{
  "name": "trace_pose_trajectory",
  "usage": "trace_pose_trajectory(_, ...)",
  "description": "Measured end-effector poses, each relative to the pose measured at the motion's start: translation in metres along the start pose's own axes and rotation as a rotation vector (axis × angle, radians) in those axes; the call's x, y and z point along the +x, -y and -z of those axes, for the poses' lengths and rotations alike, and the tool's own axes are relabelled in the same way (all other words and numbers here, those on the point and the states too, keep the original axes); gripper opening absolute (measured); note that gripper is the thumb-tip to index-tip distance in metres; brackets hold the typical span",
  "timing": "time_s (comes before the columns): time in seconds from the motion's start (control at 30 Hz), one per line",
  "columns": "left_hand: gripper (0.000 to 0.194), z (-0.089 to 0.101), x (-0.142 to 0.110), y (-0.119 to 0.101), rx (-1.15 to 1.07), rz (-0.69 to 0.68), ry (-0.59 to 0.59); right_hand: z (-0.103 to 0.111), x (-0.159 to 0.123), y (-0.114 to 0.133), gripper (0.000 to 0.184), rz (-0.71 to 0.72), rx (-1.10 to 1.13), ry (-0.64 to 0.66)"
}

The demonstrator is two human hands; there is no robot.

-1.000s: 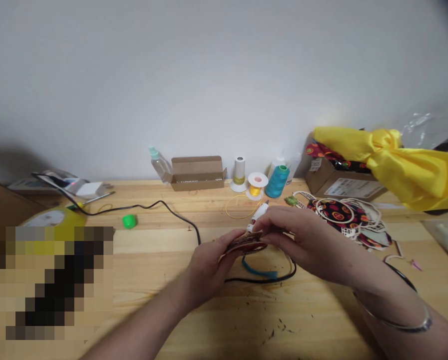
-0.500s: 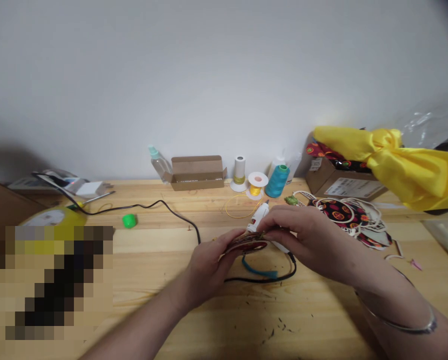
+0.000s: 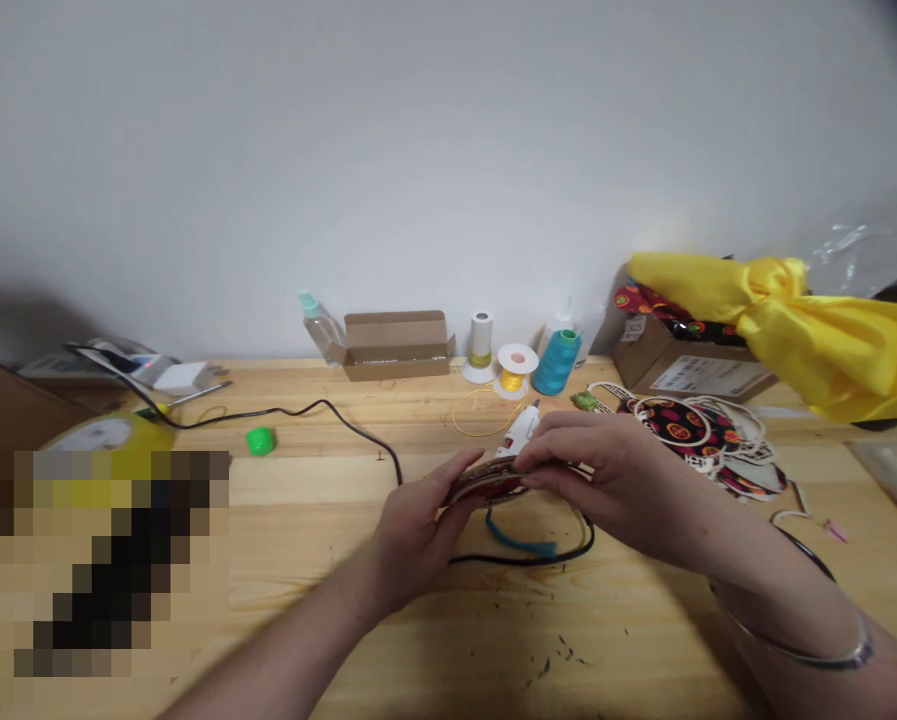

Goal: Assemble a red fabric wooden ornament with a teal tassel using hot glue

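Observation:
My left hand (image 3: 422, 525) is closed on the left edge of a flat, rounded fabric piece (image 3: 485, 490), dark red with a pale rim and tilted nearly edge-on. At its right end, the thumb and fingers of my right hand (image 3: 598, 470) pinch the border. Just beyond the hands lies a white hot glue gun (image 3: 519, 430), partly hidden by my right hand. A blue tassel-like strip (image 3: 523, 545) shows below the piece; whether it is joined on I cannot tell.
Right of my hands are patterned fabric pieces with pale borders (image 3: 710, 440). Along the wall stand a blue thread cone (image 3: 557, 362), a yellow thread spool (image 3: 515, 372), an open cardboard box (image 3: 397, 365) and a spray bottle (image 3: 319, 325). A black cord (image 3: 358, 430) crosses the table.
The fabric piece has tipped slightly, showing more of its dark red face. My right fingers have shifted a little left along its edge. Both hands still hold it.

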State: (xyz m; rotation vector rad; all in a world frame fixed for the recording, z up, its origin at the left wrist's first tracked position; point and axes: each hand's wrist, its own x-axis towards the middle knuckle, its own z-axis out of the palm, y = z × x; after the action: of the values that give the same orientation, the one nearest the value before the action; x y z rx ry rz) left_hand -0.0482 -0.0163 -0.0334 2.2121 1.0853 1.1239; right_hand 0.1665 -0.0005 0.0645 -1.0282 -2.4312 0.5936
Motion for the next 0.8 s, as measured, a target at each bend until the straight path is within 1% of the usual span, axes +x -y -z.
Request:
trace_pose_trajectory(0.13,0.044,-0.0003,-0.0013,0.0016,-0.02,0.023,0.017,-0.0014,-0.0002,0.0008,0.018,0.015,-0.001,-0.002)
trace_pose_trajectory(0.4,0.044,0.0007,0.0017,-0.0015,-0.091,-0.022,0.052,-0.0029,-0.0008,-0.0003,0.017,0.034,-0.006,0.016)
trace_pose_trajectory(0.6,0.046,0.001,0.0017,-0.0006,-0.116,-0.018,0.112,0.0,-0.0018,0.0013,0.025,0.017,-0.012,0.082)
trace_pose_trajectory(0.7,0.049,-0.0001,0.0012,0.0005,-0.102,-0.04,0.108,-0.0008,-0.0018,0.0022,0.027,0.002,-0.028,0.09)
trace_pose_trajectory(0.8,0.051,-0.001,0.0007,0.0013,-0.101,-0.066,0.104,-0.0023,-0.0015,0.0022,0.027,0.018,-0.036,0.072)
